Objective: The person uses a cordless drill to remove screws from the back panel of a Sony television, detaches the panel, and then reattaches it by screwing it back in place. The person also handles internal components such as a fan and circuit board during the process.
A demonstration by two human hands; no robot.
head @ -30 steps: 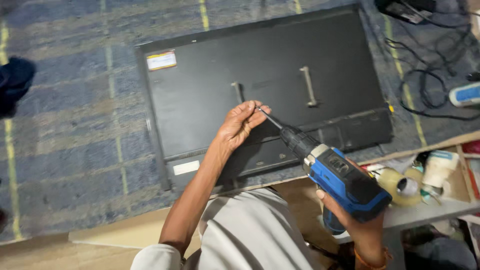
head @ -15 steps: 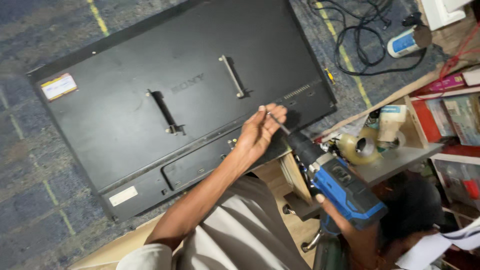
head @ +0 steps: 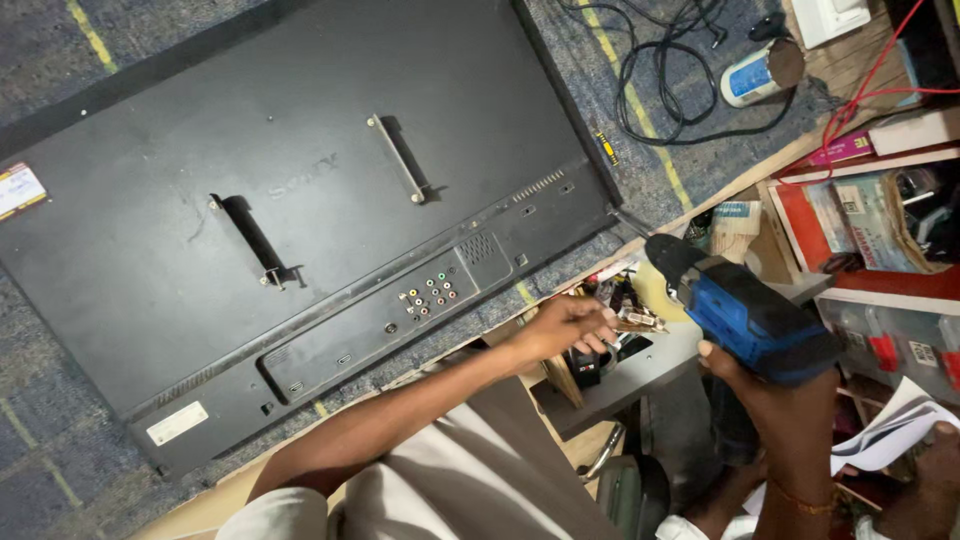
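Right hand gripping blue-black cordless drill, left hand beside

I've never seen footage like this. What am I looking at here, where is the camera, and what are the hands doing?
There is no machine here: a person wears a camera on the head, so you look down along their own arms. On the blue carpet lies a big flat television, face down, its black back with two metal brackets and a row of small sockets showing. The right hand grips a blue cordless drill. The left hand reaches into a cluttered small tray of parts; whether its fingers hold anything is unclear. Beyond the television lie black cables, and shelves with books and papers stand to the right.
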